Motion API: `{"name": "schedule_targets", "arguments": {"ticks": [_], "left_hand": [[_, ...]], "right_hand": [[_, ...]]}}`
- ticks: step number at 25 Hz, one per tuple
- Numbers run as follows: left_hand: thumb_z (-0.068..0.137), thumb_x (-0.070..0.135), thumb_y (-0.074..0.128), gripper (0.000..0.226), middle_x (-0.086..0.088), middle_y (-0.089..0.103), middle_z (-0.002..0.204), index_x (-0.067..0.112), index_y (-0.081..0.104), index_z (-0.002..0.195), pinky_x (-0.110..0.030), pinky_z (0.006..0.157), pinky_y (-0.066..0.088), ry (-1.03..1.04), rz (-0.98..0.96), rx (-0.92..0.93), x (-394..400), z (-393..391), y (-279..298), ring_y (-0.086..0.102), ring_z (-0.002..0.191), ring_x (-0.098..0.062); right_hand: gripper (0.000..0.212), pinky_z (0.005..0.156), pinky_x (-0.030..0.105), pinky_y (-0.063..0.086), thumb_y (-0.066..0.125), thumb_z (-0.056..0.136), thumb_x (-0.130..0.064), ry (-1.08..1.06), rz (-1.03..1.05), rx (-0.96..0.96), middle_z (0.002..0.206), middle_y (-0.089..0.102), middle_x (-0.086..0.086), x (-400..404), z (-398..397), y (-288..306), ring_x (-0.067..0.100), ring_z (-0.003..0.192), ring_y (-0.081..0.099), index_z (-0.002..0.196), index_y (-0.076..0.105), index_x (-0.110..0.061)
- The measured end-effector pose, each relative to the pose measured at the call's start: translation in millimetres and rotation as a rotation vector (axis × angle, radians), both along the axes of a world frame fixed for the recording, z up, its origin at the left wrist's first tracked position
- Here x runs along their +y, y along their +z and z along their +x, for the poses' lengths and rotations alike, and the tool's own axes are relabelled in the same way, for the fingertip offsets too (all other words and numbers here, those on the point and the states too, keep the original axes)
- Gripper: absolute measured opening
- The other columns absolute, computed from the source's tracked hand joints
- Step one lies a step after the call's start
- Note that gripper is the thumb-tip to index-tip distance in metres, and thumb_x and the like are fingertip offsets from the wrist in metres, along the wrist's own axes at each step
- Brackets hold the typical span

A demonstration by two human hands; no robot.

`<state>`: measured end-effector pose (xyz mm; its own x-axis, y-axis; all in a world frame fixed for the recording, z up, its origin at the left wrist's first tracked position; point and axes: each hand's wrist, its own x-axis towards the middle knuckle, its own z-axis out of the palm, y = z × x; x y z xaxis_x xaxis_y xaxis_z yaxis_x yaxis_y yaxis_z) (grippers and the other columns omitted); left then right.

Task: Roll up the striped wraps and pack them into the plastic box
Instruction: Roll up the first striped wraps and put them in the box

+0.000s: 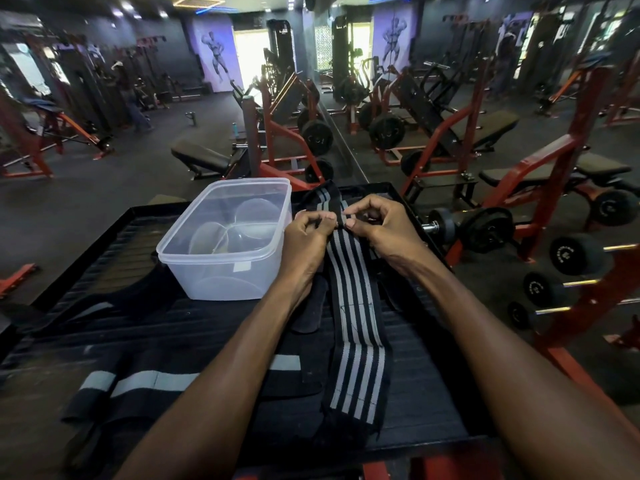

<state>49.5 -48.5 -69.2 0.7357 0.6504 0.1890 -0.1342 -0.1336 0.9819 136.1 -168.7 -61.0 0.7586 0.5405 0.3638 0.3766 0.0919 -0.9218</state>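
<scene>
Both my left hand (pixel 306 233) and right hand (pixel 375 223) pinch the striped wrap (pixel 353 323); plastic box (pixel 221 271) at nine o'clock, dumbbells (pixel 485 230) at three.

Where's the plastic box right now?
The plastic box sits left of centre on the black tray, just left of the left hand.

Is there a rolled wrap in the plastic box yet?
No. The plastic box holds no wrap, and both hands, left hand and right hand, pinch the striped wrap beside it.
</scene>
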Motion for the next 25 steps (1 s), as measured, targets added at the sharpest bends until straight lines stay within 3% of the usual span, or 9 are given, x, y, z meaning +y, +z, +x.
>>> {"name": "schedule_targets", "arguments": {"ticks": [2,6,11,16,18,21,25], "left_hand": [[0.096,0.028,0.065,0.01,-0.008,0.071,0.113,0.026,0.071,0.088,-0.031,0.094,0.051,0.008,0.057,0.033,0.7,-0.2,-1.7,0.068,0.103,-0.017],[0.099,0.016,0.063,0.017,-0.008,0.073,0.105,0.025,0.069,0.086,-0.024,0.086,0.049,0.034,0.072,0.008,0.5,-1.7,-0.9,0.067,0.092,-0.011],[0.096,0.034,0.064,0.014,-0.01,0.071,0.113,0.024,0.071,0.09,-0.043,0.1,0.054,-0.041,0.046,0.05,0.3,-0.2,-1.3,0.068,0.105,-0.022],[0.097,0.015,0.065,0.019,-0.012,0.072,0.1,0.026,0.07,0.081,-0.041,0.093,0.054,0.02,0.071,-0.002,2.0,-0.6,-2.5,0.066,0.088,-0.016],[0.096,0.011,0.066,0.023,-0.006,0.072,0.097,0.028,0.069,0.081,-0.036,0.091,0.053,0.031,0.082,-0.021,0.4,-2.1,-0.9,0.065,0.087,-0.013],[0.093,0.008,0.068,0.026,0.005,0.073,0.09,0.031,0.07,0.081,-0.036,0.091,0.054,0.056,0.08,-0.039,1.1,-2.6,-0.2,0.067,0.088,-0.011],[0.092,0.02,0.07,0.008,-0.005,0.076,0.105,0.024,0.075,0.087,-0.045,0.1,0.055,0.006,-0.026,-0.016,-2.4,-4.4,3.8,0.071,0.103,-0.02]], "right_hand": [[0.014,0.081,0.023,0.052,0.073,0.084,-0.002,0.006,-0.024,-0.004,0.09,0.069,-0.002,0.9,0.8,-1.9,0.007,0.087,0.065,0.093,0.069,-0.011],[0.01,0.08,0.027,0.052,0.074,0.086,-0.007,0.011,-0.071,0.025,0.091,0.071,0.005,3.2,-1.5,-2.5,0.011,0.085,0.065,0.095,0.071,-0.009],[0.017,0.077,0.027,0.052,0.075,0.081,0.003,-0.001,-0.034,-0.068,0.085,0.07,-0.004,0.6,-1.4,-1.5,0.005,0.082,0.066,0.085,0.071,-0.013],[0.012,0.096,0.045,0.054,0.077,0.082,-0.007,0.033,0.02,-0.041,0.096,0.075,0.006,2.5,-0.9,-4.7,0.025,0.1,0.07,0.086,0.075,-0.018],[0.008,0.096,0.042,0.054,0.076,0.084,-0.01,0.046,0.018,-0.034,0.097,0.075,0.006,1.9,-0.4,-4.1,0.023,0.1,0.07,0.089,0.075,-0.017],[0.009,0.081,0.021,0.053,0.072,0.088,-0.01,0.056,-0.042,-0.052,0.096,0.074,0.004,0.8,-3.9,-1.8,0.007,0.092,0.069,0.096,0.074,-0.008],[0.015,0.09,0.026,0.054,0.073,0.084,-0.001,0.033,0.02,-0.067,0.098,0.074,0.006,-0.2,-3.4,-1.5,0.01,0.095,0.069,0.099,0.075,-0.001]]}}
